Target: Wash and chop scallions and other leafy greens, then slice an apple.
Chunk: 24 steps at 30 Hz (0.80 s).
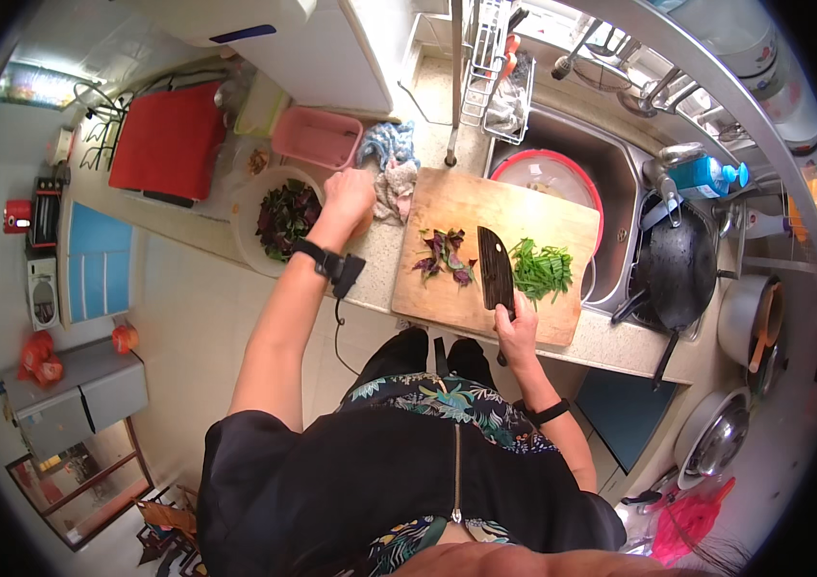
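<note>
My right hand [518, 330] grips the handle of a dark-bladed kitchen knife [496, 270], held over a wooden cutting board [437, 202]. Left of the blade lie purple-green leaf pieces [446, 256]; to its right is a heap of chopped green stalks [542, 268]. My left hand [349, 196] is curled beside a white bowl [244, 223] of dark purple-green leaves [284, 216]. Its fingers are turned away, so what it may hold is hidden. Part of an orange-brown object [363, 225] shows just below that hand.
A pink plastic tub [318, 137] and crumpled cloths [394, 162] sit behind my left hand. The board partly overhangs the steel sink [614, 216], which holds a red-rimmed basin [592, 187]. A black wok [675, 267] stands to the right, near a blue bottle [697, 179].
</note>
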Each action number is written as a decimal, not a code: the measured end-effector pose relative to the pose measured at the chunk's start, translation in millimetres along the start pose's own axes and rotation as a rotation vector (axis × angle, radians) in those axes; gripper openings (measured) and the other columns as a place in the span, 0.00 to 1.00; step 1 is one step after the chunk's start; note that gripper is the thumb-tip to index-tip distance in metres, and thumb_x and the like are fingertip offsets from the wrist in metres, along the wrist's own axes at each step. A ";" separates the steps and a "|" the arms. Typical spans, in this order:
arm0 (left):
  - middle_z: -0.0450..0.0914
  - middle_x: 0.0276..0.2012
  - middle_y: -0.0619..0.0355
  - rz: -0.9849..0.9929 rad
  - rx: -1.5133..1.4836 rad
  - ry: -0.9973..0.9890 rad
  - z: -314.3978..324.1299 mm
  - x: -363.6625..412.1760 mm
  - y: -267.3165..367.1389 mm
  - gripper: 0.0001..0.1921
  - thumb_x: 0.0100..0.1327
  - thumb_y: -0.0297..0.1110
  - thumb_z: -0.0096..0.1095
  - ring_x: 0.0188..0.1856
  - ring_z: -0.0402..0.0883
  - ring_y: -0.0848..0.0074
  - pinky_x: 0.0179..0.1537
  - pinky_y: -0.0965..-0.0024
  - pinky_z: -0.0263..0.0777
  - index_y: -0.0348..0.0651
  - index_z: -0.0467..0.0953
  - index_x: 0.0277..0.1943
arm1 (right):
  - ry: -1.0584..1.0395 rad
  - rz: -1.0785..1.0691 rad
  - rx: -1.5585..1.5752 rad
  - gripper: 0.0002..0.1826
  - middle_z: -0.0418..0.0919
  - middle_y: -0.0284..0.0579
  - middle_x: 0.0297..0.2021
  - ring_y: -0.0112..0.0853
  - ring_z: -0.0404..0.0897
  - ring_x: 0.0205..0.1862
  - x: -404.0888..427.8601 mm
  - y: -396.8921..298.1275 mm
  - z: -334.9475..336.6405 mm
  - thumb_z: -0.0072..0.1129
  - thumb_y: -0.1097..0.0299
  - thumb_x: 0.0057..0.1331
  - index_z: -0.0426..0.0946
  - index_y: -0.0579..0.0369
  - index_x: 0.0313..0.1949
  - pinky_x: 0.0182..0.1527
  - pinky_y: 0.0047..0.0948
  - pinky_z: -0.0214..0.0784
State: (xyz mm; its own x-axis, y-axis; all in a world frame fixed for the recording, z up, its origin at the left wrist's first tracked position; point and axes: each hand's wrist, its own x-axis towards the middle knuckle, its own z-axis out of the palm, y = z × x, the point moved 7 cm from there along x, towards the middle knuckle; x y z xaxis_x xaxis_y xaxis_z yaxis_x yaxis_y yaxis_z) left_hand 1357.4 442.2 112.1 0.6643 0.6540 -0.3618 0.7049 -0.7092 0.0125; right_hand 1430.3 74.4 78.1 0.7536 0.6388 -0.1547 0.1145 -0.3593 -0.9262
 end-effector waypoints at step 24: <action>0.64 0.53 0.41 0.216 -0.462 -0.037 60.6 -97.4 88.6 0.53 0.39 0.33 0.81 0.49 0.75 0.46 0.47 0.53 0.74 0.37 0.51 0.66 | -0.094 0.333 0.496 0.13 0.73 0.36 0.27 0.21 0.71 0.18 2.5 44.0 30.2 0.48 0.77 0.65 0.69 0.61 0.49 0.22 0.21 0.65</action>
State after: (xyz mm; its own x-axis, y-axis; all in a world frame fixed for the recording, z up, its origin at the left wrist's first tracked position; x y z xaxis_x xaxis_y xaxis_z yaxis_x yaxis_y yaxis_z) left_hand 1340.1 299.7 91.9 0.8038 0.4894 -0.3382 0.5941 -0.6313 0.4984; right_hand 1417.7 80.7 26.6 0.6340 0.6118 -0.4730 -0.4507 -0.2047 -0.8689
